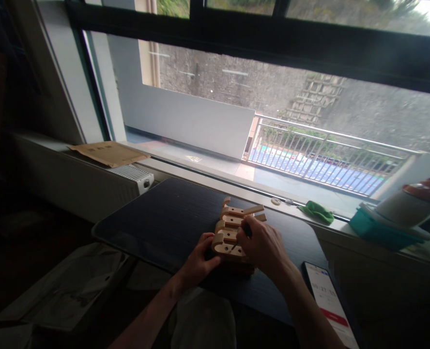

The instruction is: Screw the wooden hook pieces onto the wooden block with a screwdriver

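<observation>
A light wooden assembly [231, 220] with several parallel slats, curved left ends and dark holes sits on the dark table. My left hand [200, 259] grips its near left end, thumb in front and fingers behind. Above the near right part, my right hand [264, 242] is closed around a dark-handled screwdriver [247, 229]. The tool's thin shaft slants down to the nearest slat, close to its holes; whether the tip sits in one, I cannot tell. Two loose-looking wooden strips [254, 210] stick out at the back right of the assembly, partly behind my right hand.
A phone [326, 295] showing a timer lies at the table's [145, 218] right edge. On the windowsill are a green cloth [316, 211], a teal box [384, 228] and a grey container with an orange top [411, 203]. A brown envelope [109, 152] rests on the radiator at left.
</observation>
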The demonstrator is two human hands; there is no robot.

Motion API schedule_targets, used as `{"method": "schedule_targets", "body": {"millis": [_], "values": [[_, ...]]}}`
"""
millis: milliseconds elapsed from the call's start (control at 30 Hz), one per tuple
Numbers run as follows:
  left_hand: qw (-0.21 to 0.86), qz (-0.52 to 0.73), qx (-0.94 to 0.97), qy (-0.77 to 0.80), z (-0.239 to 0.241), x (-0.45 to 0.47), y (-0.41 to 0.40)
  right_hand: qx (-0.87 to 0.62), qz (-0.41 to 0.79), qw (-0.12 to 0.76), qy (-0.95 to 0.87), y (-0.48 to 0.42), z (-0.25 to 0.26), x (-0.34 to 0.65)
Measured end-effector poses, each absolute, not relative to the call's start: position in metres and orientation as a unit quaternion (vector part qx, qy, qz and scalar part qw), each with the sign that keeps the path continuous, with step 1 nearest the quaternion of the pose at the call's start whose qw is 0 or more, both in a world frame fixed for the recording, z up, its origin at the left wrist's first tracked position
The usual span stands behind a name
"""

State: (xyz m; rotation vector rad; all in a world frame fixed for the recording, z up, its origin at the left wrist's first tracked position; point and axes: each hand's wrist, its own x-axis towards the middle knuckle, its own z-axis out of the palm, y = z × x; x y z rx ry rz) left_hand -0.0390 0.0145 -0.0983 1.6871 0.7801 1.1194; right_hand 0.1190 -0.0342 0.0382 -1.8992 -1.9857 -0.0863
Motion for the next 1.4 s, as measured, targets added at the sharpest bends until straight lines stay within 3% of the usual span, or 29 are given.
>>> {"method": "schedule_targets", "body": {"millis": [633, 1400], "values": [[0.464, 0.462, 0.689, 0.311, -0.099, -0.04, 0.012, -0.686, -0.02, 0.191, -0.702, -0.035, 0.037, 0.131], [0.47, 0.466, 0.69, 0.293, -0.099, -0.041, 0.012, -0.56, 0.007, 0.175, -0.81, -0.024, 0.039, 0.113]]}}
